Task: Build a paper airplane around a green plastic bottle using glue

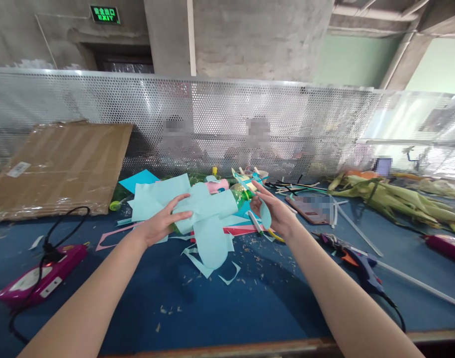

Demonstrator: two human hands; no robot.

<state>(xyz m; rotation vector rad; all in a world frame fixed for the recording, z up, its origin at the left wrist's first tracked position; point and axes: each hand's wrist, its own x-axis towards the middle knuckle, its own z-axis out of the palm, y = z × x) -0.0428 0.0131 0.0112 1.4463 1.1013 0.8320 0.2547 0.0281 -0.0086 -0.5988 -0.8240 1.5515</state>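
A green plastic bottle (240, 195) wrapped in light blue paper (212, 208) is held level above the table, its neck towards the right. Rounded paper flaps stick out from it, one hanging down at the front. My left hand (163, 221) grips the papered left end, thumb and fingers spread along its side. At the neck, the fingers of my right hand (272, 208) are closed round the cap end, where thin blue and cream strips (245, 179) stick out. A small light blue paper piece (265, 215) hangs by the right fingers. Palm-side contact is partly hidden.
Paper scraps (201, 263) and a marker (254, 223) lie below. A glue gun (356, 263), a phone (311, 209) and corn husks (391, 196) are on the right. Left are a purple power strip (44, 273) and flat cardboard (63, 166). A perforated metal screen (220, 114) stands behind.
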